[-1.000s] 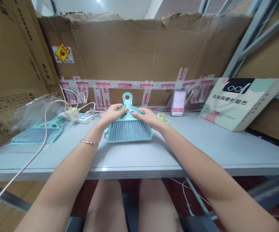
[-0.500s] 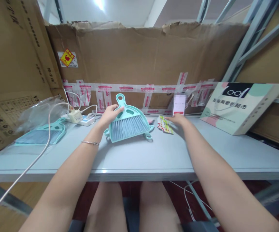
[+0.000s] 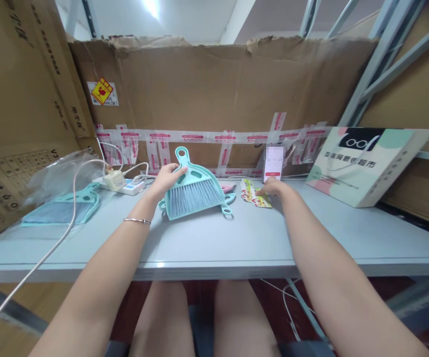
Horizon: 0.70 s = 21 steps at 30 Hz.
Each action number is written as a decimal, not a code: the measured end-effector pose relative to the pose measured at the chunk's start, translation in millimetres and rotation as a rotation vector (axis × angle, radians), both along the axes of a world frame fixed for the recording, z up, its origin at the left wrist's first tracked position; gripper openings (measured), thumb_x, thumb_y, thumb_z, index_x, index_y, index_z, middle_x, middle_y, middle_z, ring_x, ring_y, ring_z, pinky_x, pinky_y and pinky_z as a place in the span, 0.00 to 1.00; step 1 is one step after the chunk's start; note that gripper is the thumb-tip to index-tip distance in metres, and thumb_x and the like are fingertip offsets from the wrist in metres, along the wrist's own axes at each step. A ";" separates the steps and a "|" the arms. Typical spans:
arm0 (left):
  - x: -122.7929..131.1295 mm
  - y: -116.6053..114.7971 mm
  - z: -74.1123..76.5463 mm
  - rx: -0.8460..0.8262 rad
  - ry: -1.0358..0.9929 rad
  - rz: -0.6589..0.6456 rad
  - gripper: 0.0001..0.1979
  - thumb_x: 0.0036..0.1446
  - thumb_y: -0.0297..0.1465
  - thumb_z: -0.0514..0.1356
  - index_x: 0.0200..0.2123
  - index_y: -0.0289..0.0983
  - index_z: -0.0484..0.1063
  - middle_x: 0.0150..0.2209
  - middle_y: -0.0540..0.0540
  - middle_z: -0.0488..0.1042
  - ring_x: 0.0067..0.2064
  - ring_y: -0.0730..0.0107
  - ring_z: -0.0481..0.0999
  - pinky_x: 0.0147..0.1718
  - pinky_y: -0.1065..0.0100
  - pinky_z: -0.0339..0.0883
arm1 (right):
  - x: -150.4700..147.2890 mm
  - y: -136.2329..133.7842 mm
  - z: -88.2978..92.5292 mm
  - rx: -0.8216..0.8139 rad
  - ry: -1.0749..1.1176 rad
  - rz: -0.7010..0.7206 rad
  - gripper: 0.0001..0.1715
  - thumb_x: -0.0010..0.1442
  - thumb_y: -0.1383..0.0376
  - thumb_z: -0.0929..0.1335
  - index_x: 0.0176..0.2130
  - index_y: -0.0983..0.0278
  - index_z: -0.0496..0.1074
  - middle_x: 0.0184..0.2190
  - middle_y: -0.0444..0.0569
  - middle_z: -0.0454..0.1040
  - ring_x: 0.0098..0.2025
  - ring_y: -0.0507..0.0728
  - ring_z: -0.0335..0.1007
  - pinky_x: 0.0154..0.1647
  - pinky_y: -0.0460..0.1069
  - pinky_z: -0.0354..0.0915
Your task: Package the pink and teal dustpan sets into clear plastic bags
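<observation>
My left hand (image 3: 169,178) is closed around the neck of a turquoise dustpan (image 3: 195,173), thumb on its front. A small brush with grey bristles (image 3: 192,197) sits in the dustpan, which leans upright on the table. My right hand (image 3: 272,187) reaches to the back of the table, with its index finger stretched out onto colourful yellow, red and white packets (image 3: 253,194) lying flat. Its other fingers are partly hidden. Just behind that hand a phone (image 3: 273,166) with a lit screen stands against the cardboard. Something pink (image 3: 228,188) shows behind the dustpan.
At the left, a second turquoise dustpan (image 3: 64,208) lies in clear plastic. A power strip (image 3: 133,186) with a plugged-in adapter (image 3: 115,179) sits beside it, and a white cable (image 3: 74,208) crosses the table's front edge. A printed box (image 3: 363,168) stands at the right; cardboard (image 3: 185,89) walls the back.
My right hand has shifted slightly, its index finger now lying over the packets, which look more spread out to the right. My left hand keeps its hold on the dustpan.
</observation>
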<state>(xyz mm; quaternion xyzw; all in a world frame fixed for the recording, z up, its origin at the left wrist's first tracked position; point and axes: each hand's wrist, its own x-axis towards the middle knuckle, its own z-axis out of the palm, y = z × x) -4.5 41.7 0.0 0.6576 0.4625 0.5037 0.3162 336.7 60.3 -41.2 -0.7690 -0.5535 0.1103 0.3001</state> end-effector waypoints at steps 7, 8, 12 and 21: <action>2.0 4.5 -3.8 -0.036 -0.109 0.041 0.12 0.41 0.38 0.64 0.23 0.35 0.69 0.21 0.50 0.70 0.26 0.71 0.68 0.27 0.71 0.58 | -35.2 -19.4 43.7 0.377 0.290 0.111 0.28 0.51 0.64 0.68 0.50 0.60 0.56 0.35 0.46 0.72 0.34 0.53 0.72 0.31 0.48 0.68; 2.6 5.8 -5.0 -0.046 -0.131 0.051 0.12 0.41 0.38 0.64 0.22 0.35 0.69 0.21 0.50 0.69 0.26 0.70 0.68 0.27 0.71 0.59 | -50.9 -24.1 48.0 0.505 0.427 0.221 0.25 0.52 0.65 0.66 0.49 0.58 0.57 0.34 0.44 0.72 0.34 0.52 0.72 0.32 0.47 0.69; 7.7 5.7 -7.8 -0.104 -0.230 0.076 0.12 0.42 0.37 0.64 0.23 0.35 0.68 0.21 0.50 0.70 0.27 0.69 0.70 0.27 0.70 0.61 | -130.1 -47.7 41.6 0.813 0.842 0.505 0.09 0.47 0.62 0.70 0.32 0.61 0.69 0.30 0.43 0.74 0.34 0.53 0.72 0.36 0.49 0.69; 17.4 -0.7 -4.7 -0.243 -0.454 0.113 0.07 0.52 0.34 0.57 0.28 0.36 0.66 0.21 0.50 0.69 0.23 0.68 0.70 0.26 0.66 0.65 | -191.0 -68.1 5.7 0.516 0.957 0.634 0.14 0.46 0.63 0.71 0.36 0.62 0.77 0.36 0.45 0.79 0.43 0.56 0.73 0.49 0.52 0.66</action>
